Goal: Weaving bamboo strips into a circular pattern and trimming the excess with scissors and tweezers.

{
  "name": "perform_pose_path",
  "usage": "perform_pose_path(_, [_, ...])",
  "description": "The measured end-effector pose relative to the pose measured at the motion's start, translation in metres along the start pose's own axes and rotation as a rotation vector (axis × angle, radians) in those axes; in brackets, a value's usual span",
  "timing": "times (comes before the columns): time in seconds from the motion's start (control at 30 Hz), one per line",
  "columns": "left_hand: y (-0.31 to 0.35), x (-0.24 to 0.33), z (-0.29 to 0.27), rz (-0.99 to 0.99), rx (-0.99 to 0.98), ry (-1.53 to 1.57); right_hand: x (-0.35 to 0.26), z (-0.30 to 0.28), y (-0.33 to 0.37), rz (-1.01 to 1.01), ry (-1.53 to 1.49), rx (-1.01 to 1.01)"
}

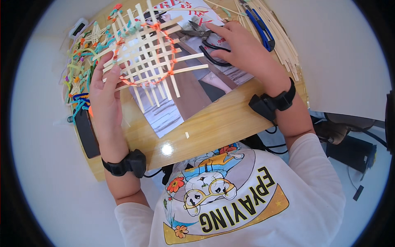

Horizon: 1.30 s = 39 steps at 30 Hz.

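Now, left to right:

Far left: a heap of finished star-shaped strip weavings tied with green, blue and orange cords lies on the light wooden tabletop, with a small white-framed black device just beyond it.

Left edge of table: a flat black rectangular slab lies beside the left wrist.

Left hand: raised, fingers closed on the lower left edge of a lattice of pale bamboo strips woven in a grid and ringed with an orange cord; the lattice is tilted up off the table, above the printed sheet.

Left wrist: a black strap-on band with a boxy module.

Centre: a large glossy printed paper sheet lies flat on the table under the lattice.

Right hand: palm down, fingers spread and resting on a pair of black-handled metal shears that lies on the sheet; the fingers touch it but are not closed round it.

Right wrist: a second black band with module.

Far right: a bundle of long pale bamboo strips lies along the table edge, with blue-handled scissors on top.
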<state>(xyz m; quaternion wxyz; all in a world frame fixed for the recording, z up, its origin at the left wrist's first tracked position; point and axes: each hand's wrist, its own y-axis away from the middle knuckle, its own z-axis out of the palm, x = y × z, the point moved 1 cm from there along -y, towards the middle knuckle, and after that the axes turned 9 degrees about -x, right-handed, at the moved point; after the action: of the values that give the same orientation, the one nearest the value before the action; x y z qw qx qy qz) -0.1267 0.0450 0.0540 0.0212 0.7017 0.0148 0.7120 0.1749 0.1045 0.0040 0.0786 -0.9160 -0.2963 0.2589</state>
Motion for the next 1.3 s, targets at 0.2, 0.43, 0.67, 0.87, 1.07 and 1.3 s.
perform_pose_path(0.2, [0.011, 0.012, 0.022, 0.13, 0.124, -0.21, 0.046, -0.011, 0.001, 0.207, -0.004, 0.02])
perform_pose_path(0.43, [0.028, 0.025, 0.036, 0.258, 0.254, -0.368, 0.06, -0.002, -0.006, 0.304, 0.029, -0.048])
perform_pose_path(0.67, [0.028, 0.023, 0.033, 0.299, 0.214, -0.364, 0.062, 0.002, -0.004, 0.337, -0.049, -0.02])
perform_pose_path(0.87, [0.028, 0.023, 0.034, 0.311, 0.224, -0.334, 0.063, -0.004, -0.003, 0.309, -0.107, 0.02])
perform_pose_path(1.07, [0.029, 0.023, 0.033, 0.308, 0.214, -0.354, 0.054, -0.015, -0.005, 0.411, -0.339, -0.143])
perform_pose_path(1.3, [0.031, 0.025, 0.036, 0.308, 0.207, -0.366, 0.049, -0.006, -0.003, 0.423, -0.354, -0.167])
